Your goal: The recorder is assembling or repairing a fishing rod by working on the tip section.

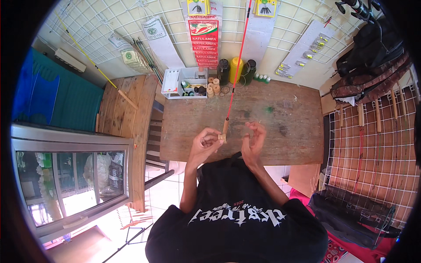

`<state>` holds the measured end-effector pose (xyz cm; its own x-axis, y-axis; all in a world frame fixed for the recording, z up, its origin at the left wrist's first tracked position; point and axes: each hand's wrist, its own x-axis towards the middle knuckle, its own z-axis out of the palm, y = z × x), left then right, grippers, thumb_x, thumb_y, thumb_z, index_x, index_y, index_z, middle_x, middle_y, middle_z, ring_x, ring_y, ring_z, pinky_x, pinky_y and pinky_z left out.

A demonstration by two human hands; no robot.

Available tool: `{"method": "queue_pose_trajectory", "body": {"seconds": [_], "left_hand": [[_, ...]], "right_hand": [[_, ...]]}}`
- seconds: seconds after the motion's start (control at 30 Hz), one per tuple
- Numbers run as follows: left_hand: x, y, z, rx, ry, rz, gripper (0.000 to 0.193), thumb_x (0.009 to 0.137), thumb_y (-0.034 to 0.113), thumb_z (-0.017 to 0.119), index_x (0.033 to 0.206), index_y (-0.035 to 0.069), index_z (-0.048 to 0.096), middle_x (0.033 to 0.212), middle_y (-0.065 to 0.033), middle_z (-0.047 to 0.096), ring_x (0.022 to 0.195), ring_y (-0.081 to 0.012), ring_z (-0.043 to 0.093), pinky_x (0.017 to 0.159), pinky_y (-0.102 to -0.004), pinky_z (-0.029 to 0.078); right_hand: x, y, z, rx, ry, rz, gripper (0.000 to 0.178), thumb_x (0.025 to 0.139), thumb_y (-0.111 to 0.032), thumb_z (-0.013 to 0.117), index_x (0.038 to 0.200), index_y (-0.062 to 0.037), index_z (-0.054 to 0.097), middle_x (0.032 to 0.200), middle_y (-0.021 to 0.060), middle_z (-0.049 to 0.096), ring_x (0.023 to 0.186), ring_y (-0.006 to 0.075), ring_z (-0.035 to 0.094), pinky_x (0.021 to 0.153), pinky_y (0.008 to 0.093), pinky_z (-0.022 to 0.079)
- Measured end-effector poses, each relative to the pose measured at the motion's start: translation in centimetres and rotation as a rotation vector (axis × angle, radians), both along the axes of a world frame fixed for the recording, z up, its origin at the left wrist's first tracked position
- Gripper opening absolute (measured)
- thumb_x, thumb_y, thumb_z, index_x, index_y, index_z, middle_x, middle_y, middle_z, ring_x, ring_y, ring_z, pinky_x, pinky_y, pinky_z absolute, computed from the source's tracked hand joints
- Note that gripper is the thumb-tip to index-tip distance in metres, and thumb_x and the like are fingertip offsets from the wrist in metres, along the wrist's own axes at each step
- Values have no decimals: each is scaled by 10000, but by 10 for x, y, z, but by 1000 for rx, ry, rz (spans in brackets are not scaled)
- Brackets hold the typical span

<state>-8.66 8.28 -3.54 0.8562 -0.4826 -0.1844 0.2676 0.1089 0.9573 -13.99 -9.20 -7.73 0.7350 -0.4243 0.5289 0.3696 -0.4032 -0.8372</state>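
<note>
My left hand is closed on a small pale wooden spool-shaped piece, gripped between thumb and fingers. The brown handle of a thin red fishing rod comes down to this piece; whether the two are joined I cannot make out. The rod points away from me over the wooden table, its shaft rising past the containers at the back. To the right, my right hand is raised apart from the rod, fingers bent and thumb separate. Nothing shows between its fingers.
A white organizer box with small bottles stands at the back left, beside several wooden spools. Dark jars, a yellow container and small bottles line the wall. A glass-fronted cabinet is at left.
</note>
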Motion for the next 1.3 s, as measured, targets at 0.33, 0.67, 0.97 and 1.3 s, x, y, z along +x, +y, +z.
{"method": "queue_pose_trajectory", "body": {"seconds": [0.33,0.67,0.97,1.3], "left_hand": [[3,13,37,-157,-88,-86,213,862,44,625,1045,25,518,839,-75,654,690,-68,572,541,-192,400],[13,10,36,-332,152,156,192,908,161,596,1037,32,534,868,-54,642,687,-64,544,546,-199,334],[6,6,39,-99,-45,-92,215,854,157,679,994,13,603,859,-24,640,763,-43,551,637,-180,411],[9,-3,11,-26,-42,32,170,805,74,716,925,10,615,811,-27,647,716,-49,570,640,-187,443]], "right_hand": [[17,6,83,-13,311,552,287,905,-69,511,1188,-29,489,937,142,631,879,205,631,778,322,479],[-1,13,67,3,410,602,110,904,-90,558,937,-32,646,648,53,570,514,101,473,479,259,364],[8,-8,77,-96,586,463,120,898,-119,562,918,-14,618,614,141,518,500,184,466,491,310,364],[7,-1,99,-363,411,429,68,865,-85,570,921,-48,582,652,155,563,599,342,523,612,367,427]]}}
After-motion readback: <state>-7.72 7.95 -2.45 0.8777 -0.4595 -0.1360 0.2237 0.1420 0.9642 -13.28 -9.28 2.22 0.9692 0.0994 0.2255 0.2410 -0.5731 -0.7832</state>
